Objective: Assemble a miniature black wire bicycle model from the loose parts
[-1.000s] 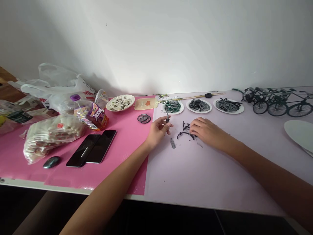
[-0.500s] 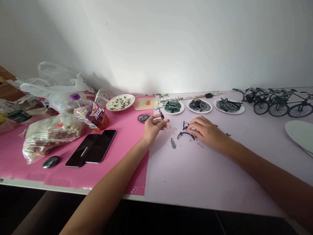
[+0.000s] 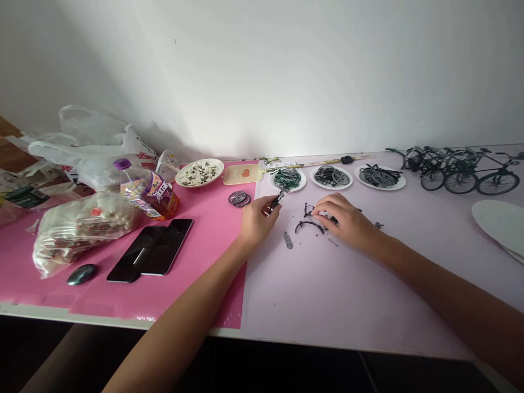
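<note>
My left hand (image 3: 257, 221) is closed around a small dark model bicycle part (image 3: 277, 200), whose thin grey end sticks up past the fingers. My right hand (image 3: 339, 218) is low over the table, thumb and fingertips pinched together. What lies between those fingertips, if anything, is too small to make out. Beside them are a black curved piece (image 3: 309, 225) and another thin black bent part (image 3: 307, 209). A flat grey part (image 3: 288, 240) lies between the hands, with tiny bits around it. Two spoked wheels (image 3: 239, 198) rest beyond my left hand.
Plates of green frame parts (image 3: 305, 183), wheels (image 3: 340, 177) and grey parts (image 3: 380, 176) line the wall. Assembled model bicycles (image 3: 460, 174) stand at right, near white plates (image 3: 497, 218). Phones (image 3: 139, 254), a mouse (image 3: 82, 274), a bottle (image 3: 149, 191) and bags (image 3: 88, 224) occupy the left.
My left hand's fingers have curled in more around the dark part, which has turned. My right hand stays over the black pieces. The whole view has shifted slightly.
</note>
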Motion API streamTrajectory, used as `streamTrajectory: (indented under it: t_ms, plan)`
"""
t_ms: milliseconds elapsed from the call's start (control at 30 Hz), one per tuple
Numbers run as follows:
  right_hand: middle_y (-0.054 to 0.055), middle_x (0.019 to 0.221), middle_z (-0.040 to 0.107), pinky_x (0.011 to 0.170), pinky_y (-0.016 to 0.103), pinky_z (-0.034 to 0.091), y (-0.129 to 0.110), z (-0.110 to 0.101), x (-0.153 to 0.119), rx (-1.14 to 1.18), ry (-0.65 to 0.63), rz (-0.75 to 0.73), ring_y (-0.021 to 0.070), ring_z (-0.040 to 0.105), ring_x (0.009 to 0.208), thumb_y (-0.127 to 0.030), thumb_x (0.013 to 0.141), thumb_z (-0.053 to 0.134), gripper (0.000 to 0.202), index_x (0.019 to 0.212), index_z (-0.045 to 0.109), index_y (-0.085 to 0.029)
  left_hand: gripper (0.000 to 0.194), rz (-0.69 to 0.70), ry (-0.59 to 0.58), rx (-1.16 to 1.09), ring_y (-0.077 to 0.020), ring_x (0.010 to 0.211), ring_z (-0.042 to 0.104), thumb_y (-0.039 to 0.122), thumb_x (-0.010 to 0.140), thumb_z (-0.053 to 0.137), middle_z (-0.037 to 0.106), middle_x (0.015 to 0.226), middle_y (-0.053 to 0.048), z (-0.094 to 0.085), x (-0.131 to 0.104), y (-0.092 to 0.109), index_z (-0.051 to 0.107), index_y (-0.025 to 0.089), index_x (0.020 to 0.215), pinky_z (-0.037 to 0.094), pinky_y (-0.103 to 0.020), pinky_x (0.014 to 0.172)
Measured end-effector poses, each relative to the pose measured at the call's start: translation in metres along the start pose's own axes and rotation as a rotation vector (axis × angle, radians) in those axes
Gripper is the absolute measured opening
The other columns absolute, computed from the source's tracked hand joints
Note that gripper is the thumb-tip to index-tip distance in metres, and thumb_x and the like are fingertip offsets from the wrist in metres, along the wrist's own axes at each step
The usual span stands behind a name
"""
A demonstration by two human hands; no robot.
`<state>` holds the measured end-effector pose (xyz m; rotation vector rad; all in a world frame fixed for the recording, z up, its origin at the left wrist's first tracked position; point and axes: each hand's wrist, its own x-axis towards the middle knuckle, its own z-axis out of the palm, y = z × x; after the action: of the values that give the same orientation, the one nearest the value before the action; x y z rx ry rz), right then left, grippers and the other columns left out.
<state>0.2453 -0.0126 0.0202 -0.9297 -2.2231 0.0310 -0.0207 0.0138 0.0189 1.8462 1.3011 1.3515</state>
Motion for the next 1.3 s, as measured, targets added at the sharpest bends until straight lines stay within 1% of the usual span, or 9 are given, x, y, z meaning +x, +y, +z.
streamTrajectory:
  t_ms: [200,400,533,733,900,967,1100,1200,1300]
  plan:
    - [0.009,0.101,0.071,0.091,0.048,0.056,-0.001,0.001,0.001,0.019,0.034,0.004,0.0292,0.066,0.102,-0.026,0.107,0.056,0.012,0.104,0.068,-0.027,0.026,0.084,-0.109,0.103,-0.0179,0.066,0.060,0.022,0.089,0.071,0.074,0.084,-0.006,-0.002,-0.002,0.001,0.083,0.022,0.113,0.050,-0.031,0.069]
    - [0.008,0.099,0.071,0.091,0.048,0.055,-0.004,0.000,0.002,0.025,0.104,0.013,0.0296,0.065,0.102,-0.026,0.108,0.055,0.010,0.104,0.064,-0.028,0.033,0.146,-0.245,0.161,-0.0168,0.069,0.062,0.027,0.098,0.063,0.075,0.098,-0.009,0.001,-0.008,0.005,0.078,0.021,0.126,0.052,-0.031,0.072]
    - [0.008,0.099,0.071,0.092,0.049,0.054,-0.008,0.000,0.003,0.030,0.143,0.006,0.0299,0.065,0.101,-0.025,0.108,0.055,0.010,0.103,0.063,-0.028,0.027,0.242,-0.258,0.248,-0.0165,0.069,0.062,0.030,0.100,0.064,0.073,0.096,-0.008,0.001,-0.010,0.007,0.079,0.021,0.121,0.049,-0.030,0.069]
    - [0.008,0.100,0.069,0.091,0.048,0.055,-0.022,0.006,0.006,0.055,0.196,0.037,0.0298,0.064,0.101,-0.025,0.106,0.057,0.007,0.104,0.062,-0.028,0.030,0.354,-0.202,0.320,-0.0170,0.069,0.061,0.045,0.100,0.069,0.069,0.097,-0.010,-0.001,-0.012,0.010,0.082,0.022,0.114,0.047,-0.031,0.065]
    - [0.009,0.104,0.067,0.094,0.047,0.054,-0.032,0.011,0.005,0.079,0.179,0.053,0.0291,0.063,0.105,-0.024,0.106,0.058,0.008,0.103,0.064,-0.028,0.028,0.451,-0.305,0.227,-0.0243,0.086,0.066,0.041,0.101,0.070,0.072,0.095,-0.012,-0.001,-0.011,0.011,0.082,0.020,0.113,0.052,-0.037,0.078]
    - [0.009,0.105,0.067,0.095,0.048,0.054,-0.033,0.014,0.003,0.084,0.164,0.059,0.0291,0.064,0.106,-0.024,0.106,0.058,0.008,0.104,0.065,-0.028,0.024,0.433,-0.347,0.188,-0.0259,0.091,0.068,0.038,0.101,0.070,0.075,0.096,-0.012,0.001,-0.012,0.013,0.081,0.020,0.114,0.053,-0.039,0.083]
    - [0.009,0.107,0.066,0.095,0.049,0.054,-0.030,0.018,0.001,0.104,0.151,0.053,0.0285,0.063,0.107,-0.024,0.106,0.061,0.006,0.105,0.066,-0.027,0.020,0.295,-0.360,0.088,-0.0239,0.095,0.070,0.032,0.100,0.071,0.079,0.101,-0.009,0.006,-0.019,0.019,0.080,0.020,0.114,0.055,-0.037,0.089]
    - [0.009,0.108,0.066,0.095,0.047,0.055,-0.027,0.020,0.001,0.112,0.150,0.066,0.0282,0.063,0.108,-0.022,0.105,0.062,0.005,0.104,0.066,-0.026,0.020,0.211,-0.349,0.021,-0.0214,0.093,0.071,0.030,0.099,0.073,0.079,0.102,-0.008,0.009,-0.022,0.022,0.080,0.020,0.115,0.057,-0.034,0.088]
    - [0.009,0.107,0.066,0.094,0.047,0.055,-0.026,0.020,0.001,0.111,0.159,0.076,0.0284,0.063,0.108,-0.022,0.104,0.062,0.007,0.103,0.066,-0.027,0.019,0.177,-0.347,-0.013,-0.0205,0.091,0.072,0.030,0.098,0.075,0.080,0.102,-0.008,0.011,-0.024,0.023,0.081,0.020,0.113,0.058,-0.032,0.085]
